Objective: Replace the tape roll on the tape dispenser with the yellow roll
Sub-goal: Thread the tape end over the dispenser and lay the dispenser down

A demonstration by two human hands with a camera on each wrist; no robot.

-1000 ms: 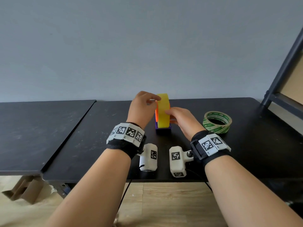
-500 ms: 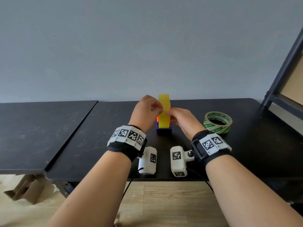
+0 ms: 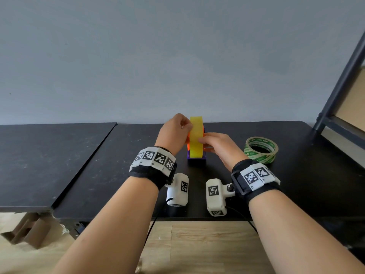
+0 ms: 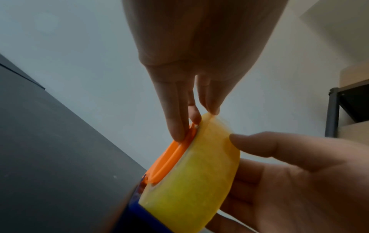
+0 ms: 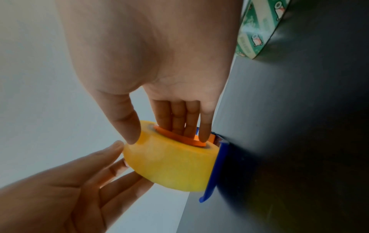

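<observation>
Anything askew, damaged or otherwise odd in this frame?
Nothing stands out. The yellow roll sits upright on the dispenser, both hands at it; the green-printed roll lies flat on the table to its right.

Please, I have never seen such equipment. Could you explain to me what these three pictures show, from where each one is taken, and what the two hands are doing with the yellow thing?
There is no machine here: a person works with two bare hands and wears three cameras. The wide picture comes from a camera on the head, looking down at a black table. The other two come from small white cameras strapped under each wrist, looking along the hand, so everything there looks large and bent.

On the table stands a small tape dispenser with a blue base and an orange hub. A yellow roll sits on it, upright. The left hand pinches the roll's top edge, where a thin end of tape seems to lift. The right hand holds the roll from the other side, its fingers on the hub.

To the right lies a green-printed roll, flat and untouched.
</observation>
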